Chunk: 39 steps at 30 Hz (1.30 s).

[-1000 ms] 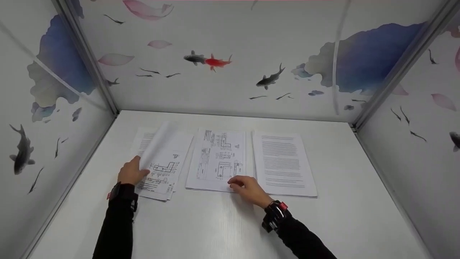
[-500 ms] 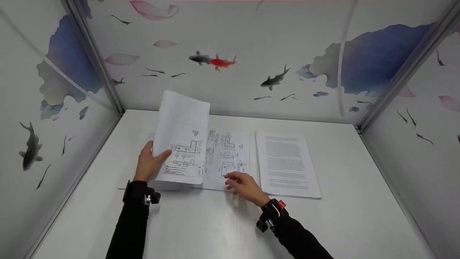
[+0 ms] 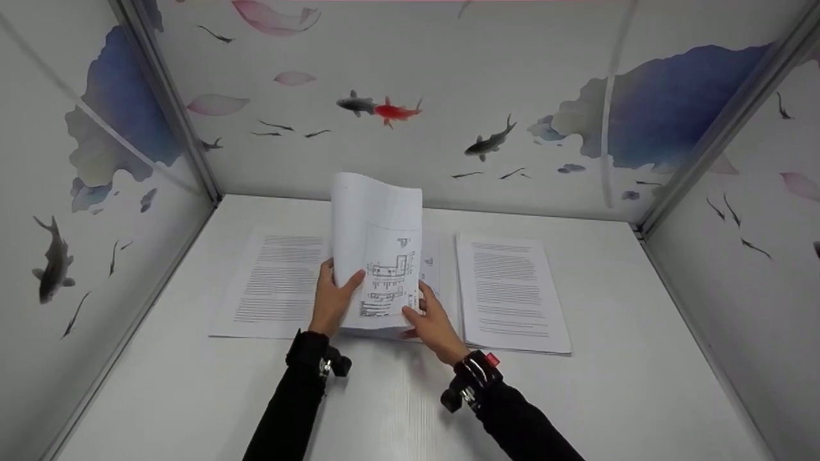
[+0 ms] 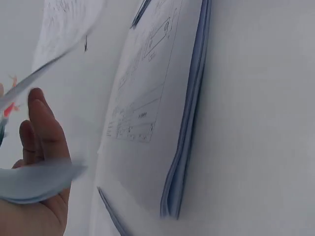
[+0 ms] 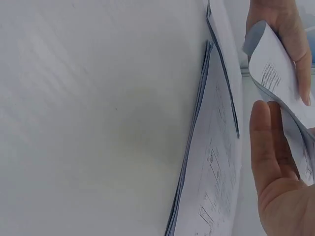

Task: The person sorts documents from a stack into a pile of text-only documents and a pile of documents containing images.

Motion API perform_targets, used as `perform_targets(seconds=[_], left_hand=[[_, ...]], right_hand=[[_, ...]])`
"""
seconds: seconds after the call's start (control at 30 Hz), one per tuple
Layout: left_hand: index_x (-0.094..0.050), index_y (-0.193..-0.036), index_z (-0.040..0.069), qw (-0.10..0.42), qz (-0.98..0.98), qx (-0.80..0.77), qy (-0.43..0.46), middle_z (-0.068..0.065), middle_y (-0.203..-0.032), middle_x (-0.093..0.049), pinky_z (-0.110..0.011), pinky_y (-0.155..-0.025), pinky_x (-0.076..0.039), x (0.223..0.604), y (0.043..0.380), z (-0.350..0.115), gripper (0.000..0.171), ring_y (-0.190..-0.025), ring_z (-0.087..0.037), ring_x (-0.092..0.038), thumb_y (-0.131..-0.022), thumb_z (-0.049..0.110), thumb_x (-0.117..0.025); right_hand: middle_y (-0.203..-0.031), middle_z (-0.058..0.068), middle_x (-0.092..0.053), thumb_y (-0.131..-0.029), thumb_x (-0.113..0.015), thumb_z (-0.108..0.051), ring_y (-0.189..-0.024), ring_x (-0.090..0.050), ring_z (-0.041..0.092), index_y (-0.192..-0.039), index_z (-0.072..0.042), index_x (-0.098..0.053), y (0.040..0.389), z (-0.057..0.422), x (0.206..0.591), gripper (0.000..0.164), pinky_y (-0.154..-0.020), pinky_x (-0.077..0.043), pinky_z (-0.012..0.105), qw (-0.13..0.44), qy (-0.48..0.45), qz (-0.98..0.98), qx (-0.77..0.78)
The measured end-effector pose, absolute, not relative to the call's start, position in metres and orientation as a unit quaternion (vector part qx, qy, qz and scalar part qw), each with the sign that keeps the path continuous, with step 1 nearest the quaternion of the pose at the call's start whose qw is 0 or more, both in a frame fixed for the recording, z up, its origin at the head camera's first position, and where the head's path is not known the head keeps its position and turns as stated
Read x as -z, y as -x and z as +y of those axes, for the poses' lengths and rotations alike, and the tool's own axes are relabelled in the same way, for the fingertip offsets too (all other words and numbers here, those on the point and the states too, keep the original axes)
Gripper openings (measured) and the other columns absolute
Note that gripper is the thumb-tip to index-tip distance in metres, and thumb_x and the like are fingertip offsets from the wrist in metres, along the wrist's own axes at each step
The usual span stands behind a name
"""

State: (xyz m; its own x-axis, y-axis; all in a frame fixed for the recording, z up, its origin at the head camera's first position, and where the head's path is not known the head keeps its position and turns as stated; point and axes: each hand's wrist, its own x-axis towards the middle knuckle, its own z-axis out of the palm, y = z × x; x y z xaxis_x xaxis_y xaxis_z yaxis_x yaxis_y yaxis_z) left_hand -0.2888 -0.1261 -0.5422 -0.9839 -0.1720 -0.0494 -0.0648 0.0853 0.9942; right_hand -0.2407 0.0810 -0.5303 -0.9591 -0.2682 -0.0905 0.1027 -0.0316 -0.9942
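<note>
A sheaf of printed sheets (image 3: 378, 218) with a bracket drawing stands raised over the middle stack of paper (image 3: 441, 256), its left side bowed. My left hand (image 3: 330, 304) grips its left edge, thumb on the front and fingers behind. At the lower right edge my right hand (image 3: 439, 330) holds it, thumb in front; in the right wrist view those fingers (image 5: 266, 142) lie long behind the sheets. Most of the middle stack is hidden in the head view; its drawing and layered edge show in the left wrist view.
To the left lies a text-printed stack (image 3: 275, 282), and to the right another one (image 3: 512, 294). All rest on a white table (image 3: 384, 410) walled on three sides by white panels (image 3: 442, 64) painted with fish and petals.
My left hand has lifted the sheaf off the left stack and carried it right, over the middle stack, uncovering a text page. My right hand has moved from the middle stack onto the sheaf's right edge.
</note>
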Motion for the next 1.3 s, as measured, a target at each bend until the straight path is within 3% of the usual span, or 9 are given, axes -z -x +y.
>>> perform_targets(seconds=[0.27,0.43,0.7,0.8,0.93,1.03,1.2,1.3], left_hand=[[-0.046,-0.122,0.015,0.073,-0.782,0.618,-0.044,-0.008,-0.107,-0.058,-0.037,-0.068,-0.048,0.552,0.285,-0.125,0.037,-0.087,-0.02,-0.06,-0.088,0.023,-0.059],[-0.049,-0.122,0.011,0.064,-0.819,0.568,-0.038,-0.011,-0.107,-0.06,-0.035,-0.069,-0.048,0.56,0.282,-0.129,0.033,-0.09,-0.019,-0.06,-0.09,0.019,-0.056],[-0.053,-0.117,0.002,0.075,-0.833,0.545,-0.061,-0.014,-0.09,-0.065,-0.034,-0.062,-0.046,0.565,0.274,-0.134,0.032,-0.076,-0.022,-0.06,-0.087,0.014,-0.058],[-0.054,-0.116,0.001,0.078,-0.848,0.519,-0.074,-0.015,-0.09,-0.065,-0.036,-0.063,-0.047,0.567,0.274,-0.135,0.033,-0.076,-0.023,-0.061,-0.087,0.015,-0.059],[-0.057,-0.115,0.001,0.088,-0.878,0.462,-0.094,-0.016,-0.092,-0.064,-0.041,-0.069,-0.046,0.568,0.274,-0.133,0.034,-0.082,-0.027,-0.06,-0.086,0.018,-0.06],[-0.058,-0.112,-0.001,0.097,-0.894,0.426,-0.103,-0.018,-0.094,-0.063,-0.044,-0.073,-0.045,0.565,0.273,-0.13,0.032,-0.087,-0.031,-0.059,-0.086,0.016,-0.059],[-0.058,-0.11,-0.004,0.098,-0.897,0.418,-0.103,-0.021,-0.097,-0.063,-0.046,-0.078,-0.044,0.563,0.27,-0.125,0.027,-0.093,-0.036,-0.058,-0.087,0.009,-0.055],[-0.059,-0.11,-0.005,0.101,-0.891,0.429,-0.104,-0.019,-0.092,-0.064,-0.045,-0.075,-0.045,0.565,0.269,-0.124,0.026,-0.089,-0.034,-0.059,-0.087,0.007,-0.053]], right_hand=[[-0.106,0.023,-0.053,-0.094,-0.041,0.0,-0.085,-0.062,0.031,-0.139,-0.008,-0.029,0.243,0.094,0.543,0.047,-0.062,-0.052,0.041,0.065,0.021,0.677,0.733],[-0.104,0.023,-0.055,-0.093,-0.04,0.0,-0.081,-0.063,0.033,-0.138,-0.007,-0.03,0.24,0.102,0.546,0.047,-0.061,-0.053,0.039,0.062,-0.016,0.692,0.719],[-0.092,0.018,-0.062,-0.089,-0.049,-0.003,-0.069,-0.065,0.034,-0.136,-0.004,-0.035,0.233,0.109,0.55,0.049,-0.053,-0.052,0.037,0.088,-0.023,0.763,0.64],[-0.1,0.021,-0.062,-0.087,-0.052,-0.005,-0.063,-0.064,0.032,-0.133,-0.001,-0.039,0.233,0.111,0.55,0.048,-0.05,-0.052,0.035,0.077,-0.039,0.779,0.621],[-0.122,0.027,-0.049,-0.086,-0.058,-0.011,-0.052,-0.062,0.024,-0.135,0.004,-0.034,0.229,0.112,0.55,0.057,-0.044,-0.05,0.034,0.061,-0.038,0.829,0.555],[-0.12,0.027,-0.049,-0.085,-0.06,-0.016,-0.047,-0.06,0.019,-0.139,0.006,-0.023,0.225,0.111,0.549,0.07,-0.042,-0.049,0.034,0.074,-0.019,0.858,0.508],[-0.105,0.021,-0.055,-0.08,-0.067,-0.016,-0.052,-0.061,0.022,-0.14,0.004,-0.019,0.224,0.112,0.553,0.08,-0.043,-0.049,0.035,0.107,0.01,0.871,0.479],[-0.12,0.024,-0.048,-0.069,-0.077,-0.02,-0.082,-0.062,0.03,-0.139,0.006,-0.021,0.224,0.112,0.555,0.093,-0.066,-0.052,0.038,0.09,0.026,0.905,0.415]])
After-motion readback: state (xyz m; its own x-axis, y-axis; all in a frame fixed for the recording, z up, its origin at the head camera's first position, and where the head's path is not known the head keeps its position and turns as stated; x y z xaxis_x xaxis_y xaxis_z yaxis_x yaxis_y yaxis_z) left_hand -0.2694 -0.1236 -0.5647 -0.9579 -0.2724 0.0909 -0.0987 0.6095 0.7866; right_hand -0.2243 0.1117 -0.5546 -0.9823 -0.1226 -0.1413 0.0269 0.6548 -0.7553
